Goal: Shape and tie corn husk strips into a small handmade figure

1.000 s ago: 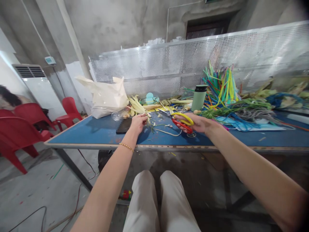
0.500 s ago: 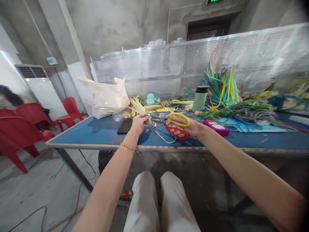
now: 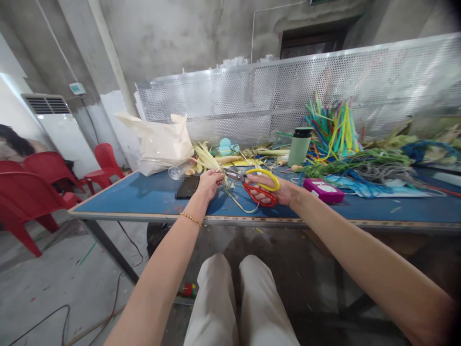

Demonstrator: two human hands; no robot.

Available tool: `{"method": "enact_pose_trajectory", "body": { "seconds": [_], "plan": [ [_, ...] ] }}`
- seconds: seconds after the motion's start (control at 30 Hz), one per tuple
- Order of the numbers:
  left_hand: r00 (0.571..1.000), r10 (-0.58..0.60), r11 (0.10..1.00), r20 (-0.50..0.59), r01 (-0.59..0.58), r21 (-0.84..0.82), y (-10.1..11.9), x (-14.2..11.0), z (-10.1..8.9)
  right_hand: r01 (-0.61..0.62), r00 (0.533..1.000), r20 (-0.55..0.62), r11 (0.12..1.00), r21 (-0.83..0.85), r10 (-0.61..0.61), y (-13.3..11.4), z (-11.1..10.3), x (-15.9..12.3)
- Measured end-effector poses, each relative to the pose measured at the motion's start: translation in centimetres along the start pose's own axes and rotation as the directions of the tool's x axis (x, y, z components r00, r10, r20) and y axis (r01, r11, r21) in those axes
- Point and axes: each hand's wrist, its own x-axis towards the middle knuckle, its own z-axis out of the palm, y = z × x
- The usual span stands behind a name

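Observation:
My left hand (image 3: 211,184) pinches a bundle of pale yellow-green corn husk (image 3: 206,157), whose strips fan out above the fingers. In my right hand (image 3: 277,190) is a pair of scissors (image 3: 261,186) with one yellow and one red handle. The handles stand apart, and the blades point left, reaching the husk just beside my left fingertips. A thin pale cord (image 3: 240,207) hangs from near the husk and curves along the table toward the scissors. The exact spot where blades and husk meet is too small to make out.
On the blue table (image 3: 118,197) stand a cream bag (image 3: 162,146), a clear bottle (image 3: 176,172), a dark flat object (image 3: 187,187), a green flask (image 3: 299,148) and a purple box (image 3: 324,191). Colourful strips (image 3: 334,127) and tangled cords (image 3: 370,166) lie right. Red chairs (image 3: 32,202) stand left.
The scissors and my right hand have shifted slightly left, toward the husk. My left hand keeps its grip and has barely moved.

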Motion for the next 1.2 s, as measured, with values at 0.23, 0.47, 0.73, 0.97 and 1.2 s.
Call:
{"method": "enact_pose_trajectory", "body": {
  "seconds": [0.23,0.47,0.73,0.97,1.2],
  "plan": [
    [1.000,-0.004,1.000,-0.026,0.005,0.022,-0.1,0.1,0.1,0.037,0.998,0.053,0.998,-0.046,-0.034,0.4,-0.1,0.0],
    [1.000,-0.003,1.000,-0.005,0.003,0.025,-0.1,0.2,0.0,0.100,0.995,0.014,0.977,-0.186,-0.099,0.3,-0.9,-0.5],
    [0.995,-0.031,0.999,-0.091,0.033,0.022,0.2,0.0,0.2,-0.237,0.856,-0.383,0.394,-0.888,-0.348,-0.5,-5.1,2.2],
    [0.998,-0.031,0.998,-0.058,0.034,0.057,0.1,0.1,0.1,-0.499,0.825,-0.487,0.034,-0.866,-0.286,0.1,-5.4,2.5],
    [0.997,-0.036,0.996,-0.064,0.040,0.075,0.0,0.0,0.3,-0.430,0.876,-0.389,-0.094,-0.898,-0.286,-1.3,-3.2,2.1]
  ]
}}
